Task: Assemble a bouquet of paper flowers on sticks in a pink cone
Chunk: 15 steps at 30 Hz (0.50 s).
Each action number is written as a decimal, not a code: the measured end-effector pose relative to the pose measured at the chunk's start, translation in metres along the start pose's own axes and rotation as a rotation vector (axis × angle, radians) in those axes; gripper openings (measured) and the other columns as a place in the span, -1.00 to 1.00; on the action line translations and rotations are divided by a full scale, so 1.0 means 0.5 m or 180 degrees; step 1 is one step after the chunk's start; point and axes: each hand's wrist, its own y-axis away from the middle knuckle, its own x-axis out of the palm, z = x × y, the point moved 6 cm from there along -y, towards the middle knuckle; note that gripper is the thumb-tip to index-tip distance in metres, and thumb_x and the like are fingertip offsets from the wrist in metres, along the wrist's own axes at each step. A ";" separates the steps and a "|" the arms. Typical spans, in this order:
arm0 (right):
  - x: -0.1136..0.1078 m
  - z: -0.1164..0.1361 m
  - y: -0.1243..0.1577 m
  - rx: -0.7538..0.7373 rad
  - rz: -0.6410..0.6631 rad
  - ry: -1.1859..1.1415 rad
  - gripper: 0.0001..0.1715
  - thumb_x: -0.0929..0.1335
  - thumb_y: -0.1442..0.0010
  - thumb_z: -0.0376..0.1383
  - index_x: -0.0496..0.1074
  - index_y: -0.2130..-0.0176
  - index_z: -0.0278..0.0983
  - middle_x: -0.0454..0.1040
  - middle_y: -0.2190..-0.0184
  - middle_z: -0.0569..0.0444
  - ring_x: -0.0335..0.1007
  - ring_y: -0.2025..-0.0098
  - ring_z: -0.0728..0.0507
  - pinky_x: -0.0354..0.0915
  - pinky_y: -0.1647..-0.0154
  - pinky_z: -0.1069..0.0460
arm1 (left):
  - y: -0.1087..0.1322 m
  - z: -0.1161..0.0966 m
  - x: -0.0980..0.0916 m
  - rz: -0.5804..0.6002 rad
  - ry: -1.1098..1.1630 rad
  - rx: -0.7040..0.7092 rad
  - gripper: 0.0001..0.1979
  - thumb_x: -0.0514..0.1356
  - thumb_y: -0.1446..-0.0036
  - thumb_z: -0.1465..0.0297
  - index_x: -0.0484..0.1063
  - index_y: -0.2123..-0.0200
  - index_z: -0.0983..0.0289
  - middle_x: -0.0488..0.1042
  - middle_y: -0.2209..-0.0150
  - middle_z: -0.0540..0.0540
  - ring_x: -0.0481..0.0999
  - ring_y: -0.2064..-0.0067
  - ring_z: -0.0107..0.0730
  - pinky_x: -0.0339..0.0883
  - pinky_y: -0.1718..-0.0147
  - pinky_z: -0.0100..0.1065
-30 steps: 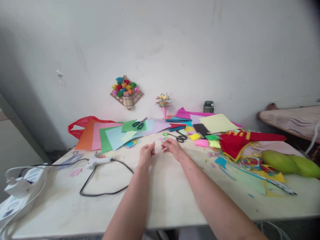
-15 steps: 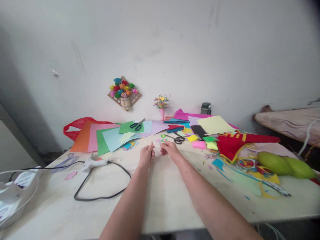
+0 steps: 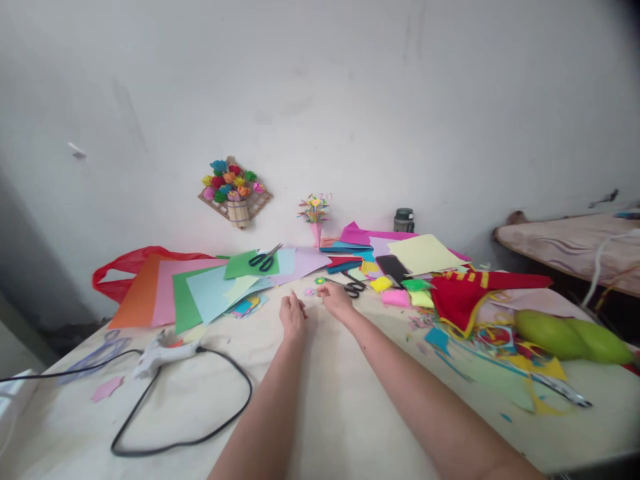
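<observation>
Both hands are over the middle of the pale table. My left hand (image 3: pixel 293 316) has its fingers curled together; whatever it may pinch is too small to make out. To its right, a short gap away, my right hand (image 3: pixel 334 299) is closed, with thumb and forefinger drawn together near a small pink paper flower (image 3: pixel 310 292). Just beyond the right fingers lies a small green flower (image 3: pixel 320 281). Black scissors (image 3: pixel 354 289) lie partly behind the right hand.
Coloured sheets (image 3: pixel 200 300) with a second pair of scissors (image 3: pixel 265 259) lie at the back left. A glue gun (image 3: pixel 163 355) and its looped cable are at left. Clay packets (image 3: pixel 396 298), a phone (image 3: pixel 393 269), red cloth (image 3: pixel 457 300) and green fruit (image 3: pixel 550 332) are at right.
The view has shifted, bringing the glue gun and cable nearer. The hands remain close together, and the right hand has turned slightly, its fingertips now nearer the small flowers.
</observation>
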 end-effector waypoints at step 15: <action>-0.015 -0.057 -0.170 0.0930 -0.0112 -0.0425 -0.78 0.31 -0.19 -0.21 0.44 0.33 -0.33 0.49 0.34 0.00 0.37 0.38 -0.02 0.33 0.38 0.06 | -0.039 0.010 0.012 -0.0292 -0.1018 -0.0194 -0.67 -0.03 -0.09 0.09 0.28 0.53 0.18 0.37 0.53 0.07 0.39 0.40 -0.22 0.15 0.39 -0.30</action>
